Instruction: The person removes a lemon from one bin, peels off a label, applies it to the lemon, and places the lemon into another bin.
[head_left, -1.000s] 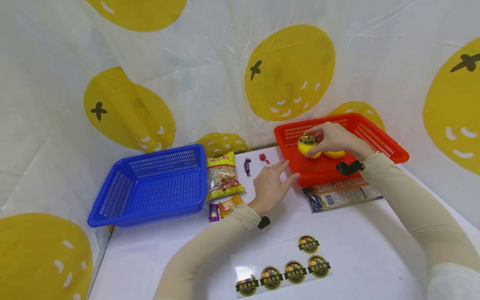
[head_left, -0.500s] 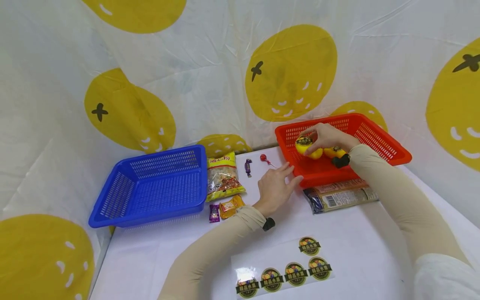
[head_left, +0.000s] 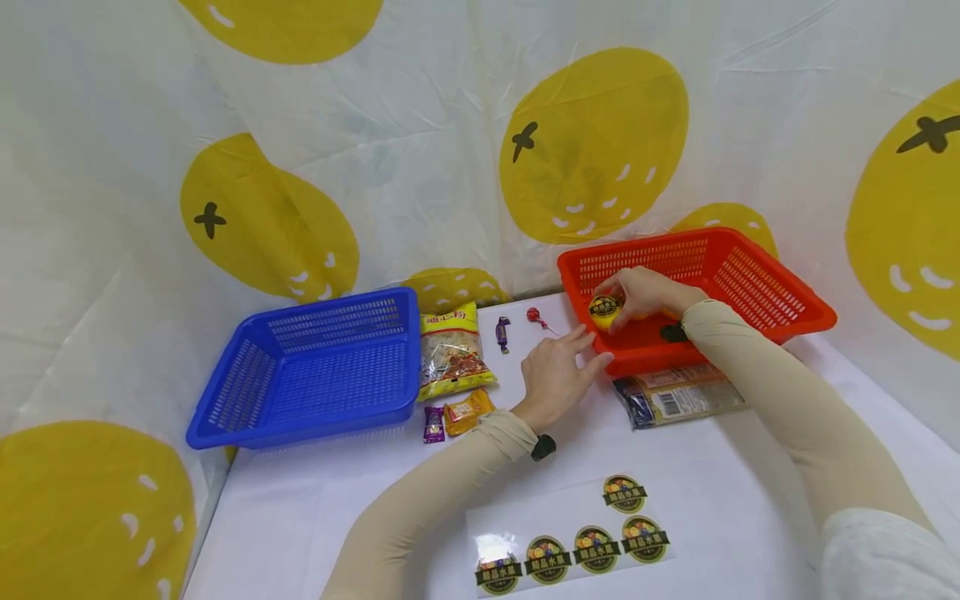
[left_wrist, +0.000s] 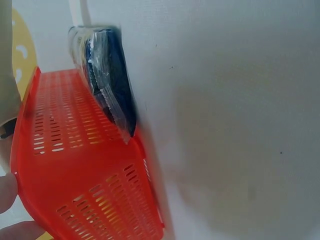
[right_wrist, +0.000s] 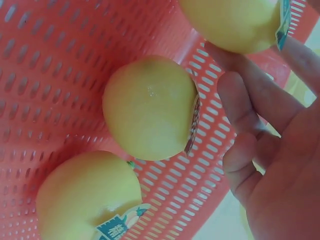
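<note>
My right hand (head_left: 651,292) grips a yellow round fruit (head_left: 603,312) with a dark round label, low inside the red basket (head_left: 675,364) at its left end. Two more labelled yellow fruits lie in the basket in the right wrist view: one fruit (right_wrist: 150,107) in the middle and another fruit (right_wrist: 85,200) at lower left. The gripped one is cut off by that view's top edge. My left hand (head_left: 557,375) has its fingers spread, fingertips at the basket's near left corner; in the left wrist view fingertips (left_wrist: 7,192) touch the rim.
A blue basket (head_left: 300,433) stands at left. Beside it are a yellow snack bag (head_left: 453,350), an orange packet (head_left: 467,412), purple-wrapped candies (head_left: 433,425) and a red lollipop (head_left: 534,315). A flat package (head_left: 678,396) lies before the red basket. A sticker sheet (head_left: 570,521) lies in front.
My right hand has lowered the yellow fruit deeper into the red basket, toward its left end. My left hand has stayed by the basket's corner.
</note>
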